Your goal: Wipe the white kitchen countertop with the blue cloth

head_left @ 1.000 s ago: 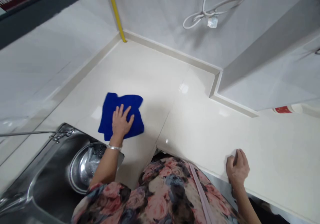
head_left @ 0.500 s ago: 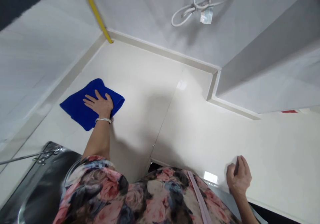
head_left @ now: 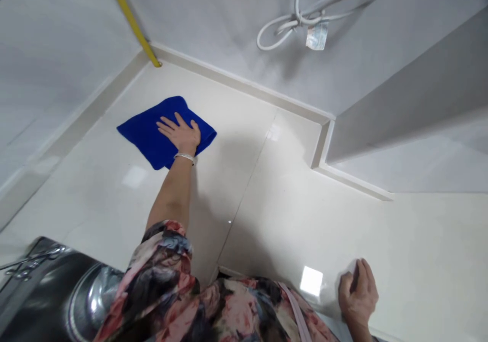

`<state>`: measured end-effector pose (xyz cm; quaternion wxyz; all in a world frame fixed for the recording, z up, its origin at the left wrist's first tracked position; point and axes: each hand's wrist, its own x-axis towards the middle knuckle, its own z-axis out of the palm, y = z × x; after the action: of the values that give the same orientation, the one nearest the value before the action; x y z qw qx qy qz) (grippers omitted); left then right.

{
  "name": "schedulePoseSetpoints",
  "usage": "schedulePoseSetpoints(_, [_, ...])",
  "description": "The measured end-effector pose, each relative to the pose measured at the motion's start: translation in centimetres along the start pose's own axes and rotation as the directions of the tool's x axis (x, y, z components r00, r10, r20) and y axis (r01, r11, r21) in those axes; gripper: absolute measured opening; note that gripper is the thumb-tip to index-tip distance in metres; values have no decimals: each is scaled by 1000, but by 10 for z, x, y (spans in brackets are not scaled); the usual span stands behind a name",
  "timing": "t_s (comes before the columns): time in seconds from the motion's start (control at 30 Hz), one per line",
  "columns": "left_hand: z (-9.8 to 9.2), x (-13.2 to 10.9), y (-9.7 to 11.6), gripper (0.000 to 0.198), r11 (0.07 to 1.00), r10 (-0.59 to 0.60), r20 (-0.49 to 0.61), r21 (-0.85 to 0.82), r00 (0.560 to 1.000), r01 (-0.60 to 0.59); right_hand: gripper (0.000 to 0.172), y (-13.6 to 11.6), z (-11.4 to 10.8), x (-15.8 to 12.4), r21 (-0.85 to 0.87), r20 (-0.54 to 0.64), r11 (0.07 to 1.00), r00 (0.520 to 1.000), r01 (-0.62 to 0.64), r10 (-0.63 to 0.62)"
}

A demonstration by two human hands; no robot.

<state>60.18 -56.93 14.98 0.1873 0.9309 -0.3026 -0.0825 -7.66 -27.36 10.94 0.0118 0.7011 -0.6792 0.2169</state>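
My left hand (head_left: pixel 183 134) lies flat with spread fingers on a blue cloth (head_left: pixel 155 137), pressing it to the glossy white countertop (head_left: pixel 213 189). The cloth is spread out, its right corner folded over. A bracelet circles the left wrist. Far to the right, my right hand (head_left: pixel 360 295) rests on the countertop near its front edge. Its fingers are loosely curled side by side, the thumb stands apart from them, and nothing shows in it.
A raised lip (head_left: pixel 236 86) follows the walls and steps around a pillar (head_left: pixel 412 98). A yellow pipe (head_left: pixel 133 22) meets the back corner. Tied white cable (head_left: pixel 278 31) hangs at the wall. At lower left is a dark, shiny stove (head_left: pixel 49 286) with a hose.
The left hand and blue cloth have slid over the countertop, rightward and away from me. My view has shifted slightly. The right hand stays at about the same place on the countertop.
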Motion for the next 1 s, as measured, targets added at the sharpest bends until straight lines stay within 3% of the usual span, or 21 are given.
schedulePoseSetpoints(0.2, [33, -29, 73, 78, 978, 208, 68, -45, 976, -206, 61, -1, 3, 0, 4, 7, 1000, 1000, 4, -4])
schedulePoseSetpoints(0.33, [53, -67, 114, 75, 928, 372, 109, -29, 922, -371, 61, -3, 6, 1, 9, -13, 1000, 1000, 6, -6])
schedulePoseSetpoints(0.43, [70, -101, 139, 76, 850, 526, 164, -84, 835, -519, 60, -5, 9, 1, 12, -25, 1000, 1000, -4, 4])
schedulePoseSetpoints(0.53, [84, -143, 157, 76, 733, 677, 253, -144, 692, -664, 60, -3, 13, 1, 22, -41, 1000, 999, -15, 16])
schedulePoseSetpoints(0.7, [97, -218, 163, 71, 469, 869, 294, -237, 398, -851, 59, 1, 19, 1, 35, -47, 999, 999, -3, 5])
schedulePoseSetpoints(0.77, [100, -241, 158, 69, 410, 893, 308, -258, 327, -875, 59, 1, 20, 2, 31, -52, 1000, 999, -2, 3])
schedulePoseSetpoints(0.83, [101, -259, 150, 68, 384, 902, 314, -263, 298, -885, 57, 1, 20, 3, 34, -70, 999, 998, 3, 0])
schedulePoseSetpoints(1.0, [92, -294, 118, 70, 357, 915, 282, -240, 288, -903, 55, 1, 23, 5, 39, -122, 999, 992, 34, -29])
